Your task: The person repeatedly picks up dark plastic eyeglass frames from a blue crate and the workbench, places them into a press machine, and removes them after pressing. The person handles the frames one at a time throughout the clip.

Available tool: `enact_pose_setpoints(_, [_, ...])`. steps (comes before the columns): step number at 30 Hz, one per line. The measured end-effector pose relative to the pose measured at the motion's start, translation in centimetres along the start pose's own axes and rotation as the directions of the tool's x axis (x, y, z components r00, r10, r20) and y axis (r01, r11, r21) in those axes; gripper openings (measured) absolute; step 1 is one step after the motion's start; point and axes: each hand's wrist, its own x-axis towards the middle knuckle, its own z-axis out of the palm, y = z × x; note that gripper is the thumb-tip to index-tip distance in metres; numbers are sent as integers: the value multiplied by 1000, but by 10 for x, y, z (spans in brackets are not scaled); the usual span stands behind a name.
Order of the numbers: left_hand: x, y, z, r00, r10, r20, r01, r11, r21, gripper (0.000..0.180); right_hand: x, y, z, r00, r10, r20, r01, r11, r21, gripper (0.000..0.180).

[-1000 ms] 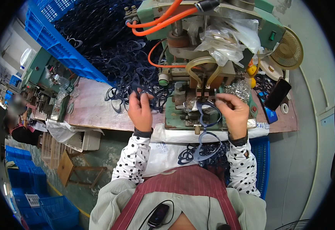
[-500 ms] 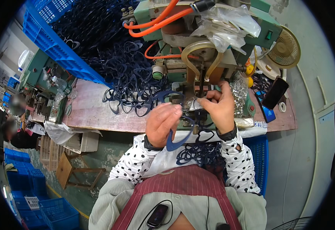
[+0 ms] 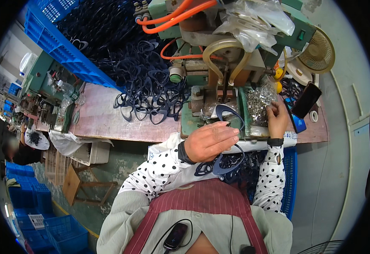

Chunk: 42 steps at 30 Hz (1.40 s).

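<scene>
My left hand is closed around a dark blue flat piece with loops. One loop stands out above my fingers toward the press, and another hangs below them over my lap. To the right, my right hand has its fingers bent together at the edge of a tray of small shiny metal parts. What is between those fingertips is too small to make out. Ahead of my left hand stands the green press, with its tool above the work spot.
A heap of dark blue looped pieces spills from a big blue crate onto the table. More loops lie on my lap. A phone, a fan and a tape roll are at the right.
My left hand has moved right with the looped piece, in front of the press. My right hand has left the press's work spot and gone right to the metal parts.
</scene>
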Motion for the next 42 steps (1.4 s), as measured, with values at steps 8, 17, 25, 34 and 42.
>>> enact_pose_setpoints(8, [-2,1,1,1000,-16,2,16,1000,17,39,-19,0,13,898,-434,70,400,741,-539,14])
enact_pose_setpoints(17, [-72,-47,-25,965,-28,-261,147,881,449,32,-19,7,17,882,-448,-146,372,853,-367,8])
enact_pose_setpoints(25, [-118,-147,-70,815,-579,34,289,456,842,9,-17,12,19,868,-465,-176,366,837,-407,9])
enact_pose_setpoints(34, [-125,-126,-105,730,-590,345,210,675,707,15,-11,23,17,887,-431,-163,349,859,-373,10])
enact_pose_setpoints(42, [-136,-107,-142,689,-617,380,287,714,639,18,-17,-14,13,911,-390,-132,337,891,-305,8])
